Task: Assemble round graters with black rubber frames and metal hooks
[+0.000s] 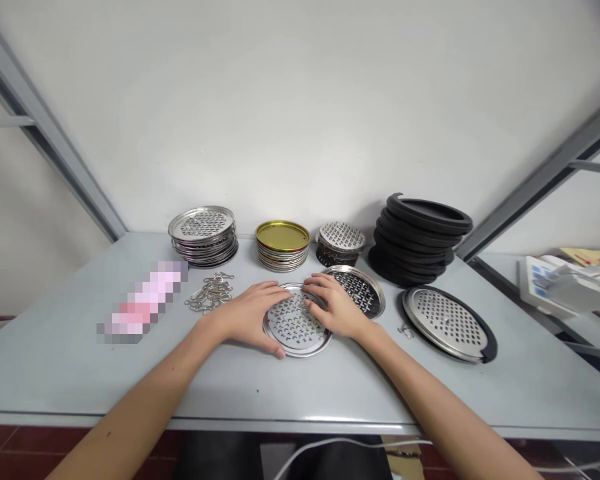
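At the middle of the grey table (80, 377), perforated disc (296, 325): lying flat near the front edge, round and silvery, with rows of raised holes inside a plain rim, between both hands.
Left hand (250, 317): grasping the disc's left side, fingers on the far rim and thumb at the near rim.
Right hand (341, 310): bent over the disc's right side, fingertips touching it; I cannot tell whether they grip or only rest.
Darker grater disc (363, 293): just beyond the right hand, partly hidden by it.
Metal clips (211, 292): a loose pile left of the left hand.
Back row: from left, a stack of silvery grater discs (203, 230), a gold-coloured lid (283, 235) topping a pile of metal rims (283, 259), a shorter stack of small graters (341, 239), and a leaning stack of black rings (415, 233).
Right side: a grater plate (447, 323) with a black ring partly around it, small metal pieces (406, 331) beside it.
Writing: the pixelated pink object (147, 303) is masked, so any label is unreadable; the white box (540, 283) bears blue patches, and the yellow sheet (590, 263) behind it red marks too small to read.
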{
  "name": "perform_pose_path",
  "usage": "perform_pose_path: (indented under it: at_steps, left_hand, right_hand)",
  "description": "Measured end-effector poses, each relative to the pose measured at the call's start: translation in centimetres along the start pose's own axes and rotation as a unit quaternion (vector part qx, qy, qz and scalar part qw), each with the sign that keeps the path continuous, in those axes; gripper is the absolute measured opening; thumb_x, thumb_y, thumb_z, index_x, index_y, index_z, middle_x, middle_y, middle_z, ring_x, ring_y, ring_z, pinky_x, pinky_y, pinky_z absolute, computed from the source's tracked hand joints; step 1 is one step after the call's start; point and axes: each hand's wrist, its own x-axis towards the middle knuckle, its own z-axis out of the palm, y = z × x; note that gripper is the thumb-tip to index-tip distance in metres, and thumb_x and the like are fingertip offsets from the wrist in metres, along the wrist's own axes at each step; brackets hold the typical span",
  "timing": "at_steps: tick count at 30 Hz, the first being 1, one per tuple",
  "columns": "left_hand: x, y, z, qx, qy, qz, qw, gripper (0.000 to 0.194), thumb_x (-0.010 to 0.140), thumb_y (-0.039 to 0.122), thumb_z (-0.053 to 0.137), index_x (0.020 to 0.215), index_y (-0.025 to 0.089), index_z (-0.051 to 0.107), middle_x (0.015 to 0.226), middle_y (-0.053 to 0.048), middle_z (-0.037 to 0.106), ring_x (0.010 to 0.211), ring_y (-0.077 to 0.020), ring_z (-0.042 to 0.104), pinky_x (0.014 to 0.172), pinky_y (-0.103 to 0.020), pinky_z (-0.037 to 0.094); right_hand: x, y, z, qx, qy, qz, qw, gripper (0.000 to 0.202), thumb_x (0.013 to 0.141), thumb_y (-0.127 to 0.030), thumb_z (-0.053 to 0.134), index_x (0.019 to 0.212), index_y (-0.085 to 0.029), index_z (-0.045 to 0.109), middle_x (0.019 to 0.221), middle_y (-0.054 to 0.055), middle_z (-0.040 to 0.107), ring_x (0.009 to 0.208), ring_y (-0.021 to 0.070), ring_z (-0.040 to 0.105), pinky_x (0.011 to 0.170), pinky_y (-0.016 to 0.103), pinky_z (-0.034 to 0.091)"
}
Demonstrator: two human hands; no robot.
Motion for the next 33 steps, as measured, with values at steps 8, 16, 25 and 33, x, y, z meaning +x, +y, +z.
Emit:
perform_pose_path:
  at_steps: [8, 16, 25, 33]
  left_hand:
    - [0.1, -0.1, 0.3, -0.005, 0.004, -0.006, 1.000, 0.109, 0.059, 0.070, 0.071, 0.147, 0.022, 0.028, 0.152, -0.011, 0.030, 0.141, -0.0350, 0.022, 0.113, -0.047, 0.026]
    - [0.4, -0.3, 0.3, -0.012, -0.001, -0.008, 1.000, 0.114, 0.055, 0.072, 0.071, 0.148, 0.022, 0.028, 0.151, -0.012, 0.032, 0.140, -0.0359, 0.023, 0.112, -0.047, 0.027]
    - [0.6, -0.5, 0.4, -0.015, -0.001, -0.006, 1.000, 0.114, 0.055, 0.068, 0.074, 0.148, 0.021, 0.027, 0.151, -0.013, 0.032, 0.140, -0.0360, 0.023, 0.113, -0.048, 0.025]
    - [0.6, -0.4, 0.2, -0.018, 0.007, -0.006, 1.000, 0.113, 0.053, 0.068, 0.076, 0.146, 0.022, 0.031, 0.150, -0.013, 0.034, 0.139, -0.0365, 0.026, 0.112, -0.049, 0.027]
  right_hand:
    - [0.1, 0.5, 0.1, -0.014, 0.009, 0.007, 1.000, 0.027, 0.089, -0.031, 0.052, 0.101, -0.016, 0.071, 0.122, 0.013, 0.059, 0.116, 0.0267, 0.050, 0.103, 0.045, 0.040]
    - [0.4, 1.2, 0.0, 0.005, -0.015, -0.010, 1.000, 0.023, 0.088, -0.029, 0.054, 0.093, -0.022, 0.075, 0.110, 0.008, 0.063, 0.121, 0.0289, 0.046, 0.102, 0.048, 0.039]
    - [0.7, 1.4, -0.3, 0.017, -0.042, -0.005, 0.999, 0.022, 0.085, -0.028, 0.056, 0.095, -0.021, 0.075, 0.112, 0.007, 0.063, 0.127, 0.0292, 0.043, 0.106, 0.047, 0.037]
    - [0.7, 1.3, -0.6, -0.010, -0.044, 0.004, 0.999, 0.022, 0.084, -0.025, 0.055, 0.095, -0.022, 0.074, 0.121, 0.007, 0.061, 0.130, 0.0303, 0.040, 0.106, 0.050, 0.036]
